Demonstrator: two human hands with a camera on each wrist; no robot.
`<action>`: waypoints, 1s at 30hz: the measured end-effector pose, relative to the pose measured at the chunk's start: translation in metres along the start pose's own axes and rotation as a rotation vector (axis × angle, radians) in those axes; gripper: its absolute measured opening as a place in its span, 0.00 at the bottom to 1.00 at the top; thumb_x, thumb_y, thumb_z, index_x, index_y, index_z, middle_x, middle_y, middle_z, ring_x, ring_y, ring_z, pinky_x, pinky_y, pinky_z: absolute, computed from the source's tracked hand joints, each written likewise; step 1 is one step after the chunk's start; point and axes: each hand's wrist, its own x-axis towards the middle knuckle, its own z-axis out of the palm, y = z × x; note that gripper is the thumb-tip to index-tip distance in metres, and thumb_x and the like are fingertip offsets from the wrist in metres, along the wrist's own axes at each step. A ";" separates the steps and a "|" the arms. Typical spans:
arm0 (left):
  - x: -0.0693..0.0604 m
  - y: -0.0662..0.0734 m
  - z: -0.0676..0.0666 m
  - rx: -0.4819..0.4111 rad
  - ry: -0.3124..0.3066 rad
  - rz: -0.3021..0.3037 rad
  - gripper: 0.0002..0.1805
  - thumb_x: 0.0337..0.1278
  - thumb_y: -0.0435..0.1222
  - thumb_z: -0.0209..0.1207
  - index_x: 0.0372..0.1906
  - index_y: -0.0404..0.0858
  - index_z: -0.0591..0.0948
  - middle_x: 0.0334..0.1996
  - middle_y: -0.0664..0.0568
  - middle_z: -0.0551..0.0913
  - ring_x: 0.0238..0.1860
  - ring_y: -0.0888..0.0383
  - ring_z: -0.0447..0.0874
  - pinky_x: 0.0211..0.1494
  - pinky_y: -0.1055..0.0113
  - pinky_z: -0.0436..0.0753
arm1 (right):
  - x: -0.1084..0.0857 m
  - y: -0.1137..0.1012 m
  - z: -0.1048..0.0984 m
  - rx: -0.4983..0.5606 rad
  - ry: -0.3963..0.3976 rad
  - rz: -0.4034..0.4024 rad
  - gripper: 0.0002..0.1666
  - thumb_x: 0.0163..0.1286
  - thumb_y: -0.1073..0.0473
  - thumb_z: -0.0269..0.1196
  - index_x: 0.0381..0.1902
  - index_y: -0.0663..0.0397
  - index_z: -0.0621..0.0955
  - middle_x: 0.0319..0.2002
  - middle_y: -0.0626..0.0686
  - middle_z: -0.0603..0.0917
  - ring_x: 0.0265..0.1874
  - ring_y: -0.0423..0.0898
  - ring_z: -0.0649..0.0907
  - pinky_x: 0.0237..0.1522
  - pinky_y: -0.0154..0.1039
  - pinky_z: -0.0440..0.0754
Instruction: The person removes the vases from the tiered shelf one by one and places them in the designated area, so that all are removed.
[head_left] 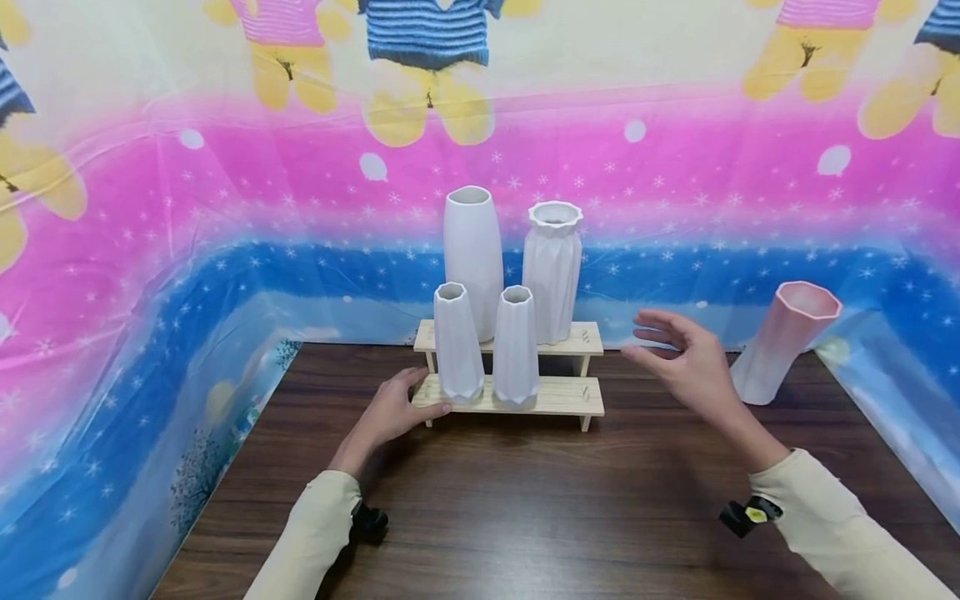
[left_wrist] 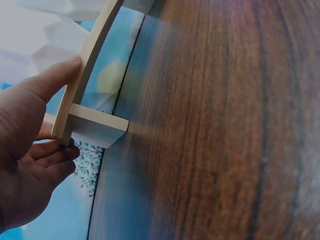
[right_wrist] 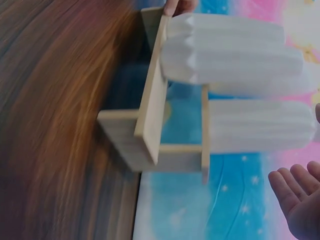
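Left hand grips a wooden stand of white vases; right hand is open and holds nothing

Near the middle of the back edge of the desk is the pale, two-step wooden stand. The left hand pinches the left end of its lower step, thumb against the board and fingers curled around the end. The right hand is in the air between the stand and the desk's right edge, thumb well apart from gently bent fingers.

On the lower step, two short, slim vases stand upright side by side: a front left vase, near the left hand, and a front right vase. On the upper step behind are a tall smooth vase and, toward the desk's right edge, a ridged vase with a scalloped rim.

Near the desk's back right corner stands a pink-and-white vase. Cream sleeves cover both arms, with a small black device at each wrist. Along the back and sides hangs a printed cloth with pink and blue bands and snowflakes.
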 end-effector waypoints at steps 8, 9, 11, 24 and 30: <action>0.000 -0.001 0.001 -0.013 0.003 0.006 0.53 0.54 0.60 0.71 0.75 0.30 0.68 0.75 0.34 0.65 0.75 0.35 0.62 0.73 0.39 0.67 | 0.012 -0.014 0.038 0.142 -0.048 0.003 0.35 0.63 0.55 0.76 0.66 0.59 0.78 0.60 0.59 0.84 0.59 0.55 0.84 0.53 0.35 0.85; 0.000 -0.002 0.001 -0.016 0.002 0.004 0.53 0.54 0.60 0.71 0.75 0.30 0.68 0.75 0.34 0.65 0.75 0.35 0.62 0.73 0.39 0.67 | 0.013 -0.015 0.042 0.152 -0.056 0.005 0.36 0.63 0.55 0.76 0.65 0.59 0.78 0.60 0.59 0.83 0.59 0.55 0.84 0.54 0.37 0.85; 0.000 -0.002 0.001 -0.022 0.002 0.000 0.53 0.54 0.60 0.71 0.75 0.31 0.68 0.75 0.34 0.65 0.75 0.35 0.62 0.73 0.39 0.67 | 0.013 -0.016 0.052 0.164 -0.071 0.009 0.36 0.63 0.54 0.76 0.66 0.59 0.78 0.61 0.59 0.83 0.59 0.55 0.84 0.54 0.41 0.85; 0.000 -0.002 0.000 -0.017 0.009 0.006 0.52 0.54 0.58 0.72 0.75 0.30 0.68 0.74 0.33 0.65 0.75 0.35 0.62 0.72 0.39 0.68 | 0.020 -0.021 0.097 0.252 -0.120 0.019 0.36 0.62 0.52 0.77 0.65 0.58 0.78 0.62 0.57 0.82 0.59 0.57 0.83 0.55 0.50 0.85; 0.000 -0.002 0.001 -0.016 0.011 0.001 0.52 0.54 0.58 0.72 0.75 0.30 0.68 0.74 0.33 0.65 0.75 0.35 0.63 0.72 0.40 0.68 | 0.024 -0.019 0.109 0.228 -0.128 0.032 0.38 0.60 0.49 0.78 0.65 0.53 0.79 0.60 0.57 0.83 0.57 0.56 0.85 0.54 0.52 0.85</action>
